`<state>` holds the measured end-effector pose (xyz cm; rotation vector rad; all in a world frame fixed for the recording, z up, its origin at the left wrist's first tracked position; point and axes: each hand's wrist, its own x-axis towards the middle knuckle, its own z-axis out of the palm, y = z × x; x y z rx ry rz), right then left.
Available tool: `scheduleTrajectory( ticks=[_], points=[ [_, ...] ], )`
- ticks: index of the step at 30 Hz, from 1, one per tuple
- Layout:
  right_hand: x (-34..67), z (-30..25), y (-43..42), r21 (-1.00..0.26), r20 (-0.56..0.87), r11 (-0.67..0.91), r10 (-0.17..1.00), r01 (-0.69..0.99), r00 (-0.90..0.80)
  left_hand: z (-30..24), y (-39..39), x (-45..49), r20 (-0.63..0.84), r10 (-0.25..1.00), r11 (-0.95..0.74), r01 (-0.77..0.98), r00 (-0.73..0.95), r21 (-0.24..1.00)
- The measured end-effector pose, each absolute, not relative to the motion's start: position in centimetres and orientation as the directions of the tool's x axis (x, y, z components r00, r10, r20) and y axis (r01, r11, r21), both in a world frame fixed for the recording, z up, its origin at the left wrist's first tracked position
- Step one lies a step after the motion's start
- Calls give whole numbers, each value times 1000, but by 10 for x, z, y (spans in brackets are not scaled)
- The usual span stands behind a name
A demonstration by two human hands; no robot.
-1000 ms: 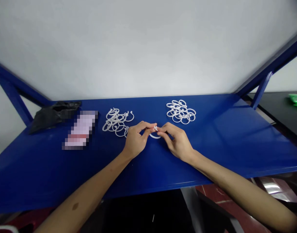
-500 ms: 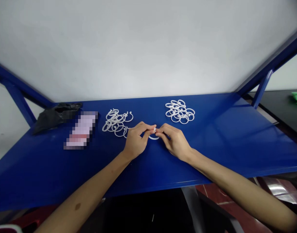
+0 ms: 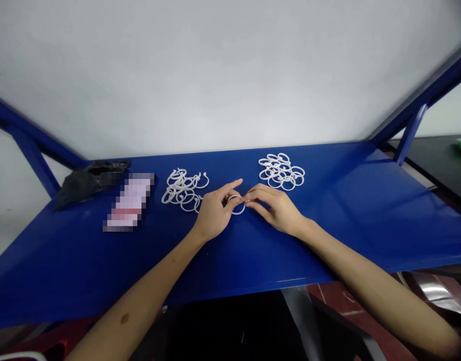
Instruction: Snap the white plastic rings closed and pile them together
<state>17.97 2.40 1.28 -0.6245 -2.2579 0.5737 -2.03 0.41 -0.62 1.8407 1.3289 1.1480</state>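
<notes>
Between my hands is a white plastic curtain ring (image 3: 238, 213), its lower curve visible above the table and its upper part partly behind my fingers. My left hand (image 3: 216, 209) grips the ring's left side between thumb and bent fingers, its index finger raised straight. Thumb and fingertips of my right hand (image 3: 274, 206) pinch the right side. Just beyond my left hand lies a pile of white rings (image 3: 182, 190), several with their ends apart. A second pile of rings (image 3: 281, 172), which look closed, lies beyond my right hand.
The blue table (image 3: 350, 200) meets a pale wall at the back. On its left side are a crumpled black plastic bag (image 3: 80, 185) and a blurred-out flat pink item (image 3: 129, 203). Blue slanted braces (image 3: 413, 133) stand at both ends.
My left index finger has lifted away from the ring and now points up. More of the ring shows between my hands. The view has shifted slightly; both piles look the same.
</notes>
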Motion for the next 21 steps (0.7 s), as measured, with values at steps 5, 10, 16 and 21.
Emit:
scheduleTrajectory(
  ticks=[5, 10, 16, 21],
  points=[
    [194, 26, 39, -485, 634, 718, 682, 499, -365, -10, 14, -33, 398, 912, -364, 632, 94, 684],
    [250, 17, 86, -587, 542, 332, 839, 738, 55, -9, 26, -57, 446, 895, -157, 949, 20, 272],
    [290, -11, 124, -623, 390, 183, 915, 760, 100, -8, 28, -67, 398, 917, -58, 989, 0, 134],
    [284, -10, 123, -637, 345, 151, 933, 756, 104, -18, 33, -72, 516, 855, -152, 975, 48, 161]
  ],
)
